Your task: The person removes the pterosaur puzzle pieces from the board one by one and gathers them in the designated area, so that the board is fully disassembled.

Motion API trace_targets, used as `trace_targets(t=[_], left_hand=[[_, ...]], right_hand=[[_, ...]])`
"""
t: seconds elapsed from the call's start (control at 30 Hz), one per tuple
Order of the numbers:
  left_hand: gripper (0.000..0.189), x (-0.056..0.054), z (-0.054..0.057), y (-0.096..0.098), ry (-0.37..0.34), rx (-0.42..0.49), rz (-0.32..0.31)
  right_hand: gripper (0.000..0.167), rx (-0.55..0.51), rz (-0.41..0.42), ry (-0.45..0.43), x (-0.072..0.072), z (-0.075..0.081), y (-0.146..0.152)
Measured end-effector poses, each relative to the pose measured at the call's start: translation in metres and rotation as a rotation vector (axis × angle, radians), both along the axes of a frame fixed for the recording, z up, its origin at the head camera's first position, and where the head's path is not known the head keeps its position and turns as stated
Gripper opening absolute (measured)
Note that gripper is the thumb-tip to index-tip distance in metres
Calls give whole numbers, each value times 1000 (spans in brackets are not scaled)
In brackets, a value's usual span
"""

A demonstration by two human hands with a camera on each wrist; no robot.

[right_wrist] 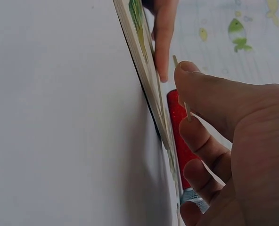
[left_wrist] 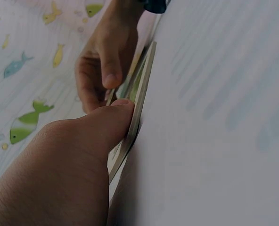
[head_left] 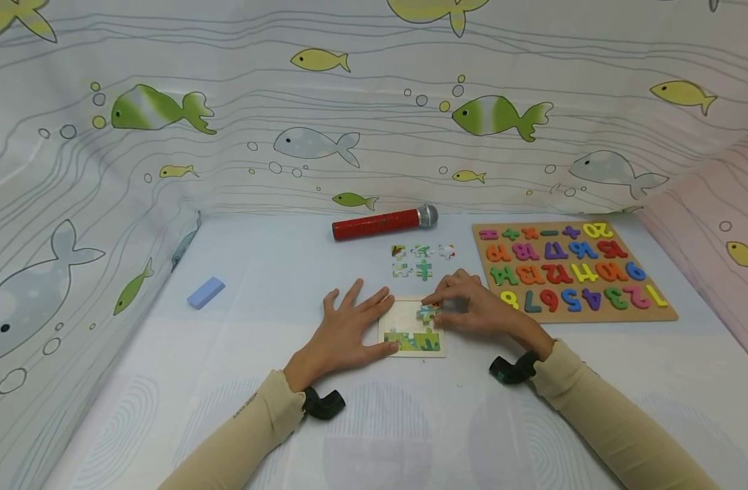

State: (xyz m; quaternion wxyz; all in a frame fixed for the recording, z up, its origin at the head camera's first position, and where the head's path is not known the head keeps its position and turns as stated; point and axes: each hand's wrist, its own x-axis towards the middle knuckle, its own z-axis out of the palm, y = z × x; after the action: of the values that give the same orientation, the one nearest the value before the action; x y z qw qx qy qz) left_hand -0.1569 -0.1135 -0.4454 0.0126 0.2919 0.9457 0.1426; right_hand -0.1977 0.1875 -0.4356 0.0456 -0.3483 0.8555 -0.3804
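Pale wood forms the shallow, flat-bottomed tray, its straight rim squared at the corners. Inside it, along the edge nearest the person, lies a row of green-patterned pieces; the rest of the visible floor is plain, light board. The row's long axis runs left to right, and small rounded tabs along its far side point away from the person.

The right hand has its grip closed in a pinch, thumb and forefinger holding a puzzle piece just above the tray's far right part. Its printed face is up, in blue-green tones; edge-on, in the right wrist view, it is thin and stiff, apart from the tray and roughly parallel to it. Fingers cover part of it, so its long axis cannot be told.

The left hand's grip is released: fingers spread over the tray's left side, thumb resting on the near rim.

Five loose pieces, tabbed and notched, lie beyond the tray on the table, three behind two. Farther back, a red, rough-surfaced microphone points its silvery rounded head right. To the right, a brown board bears glossy coloured numerals and signs.
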Motion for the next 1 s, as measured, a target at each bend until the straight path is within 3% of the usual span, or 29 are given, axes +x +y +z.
trace_targets(t=[0.5, 0.73, 1.0], left_hand=[[85, 0, -1, 0, -6, -7, 9], [86, 1, -1, -2, -7, 5, 5], [85, 0, -3, -2, 10, 3, -7]], right_hand=[[34, -6, -46, 86, -9, 1, 12], [33, 26, -139, 58, -14, 1, 17], [33, 34, -158, 50, -21, 1, 25]])
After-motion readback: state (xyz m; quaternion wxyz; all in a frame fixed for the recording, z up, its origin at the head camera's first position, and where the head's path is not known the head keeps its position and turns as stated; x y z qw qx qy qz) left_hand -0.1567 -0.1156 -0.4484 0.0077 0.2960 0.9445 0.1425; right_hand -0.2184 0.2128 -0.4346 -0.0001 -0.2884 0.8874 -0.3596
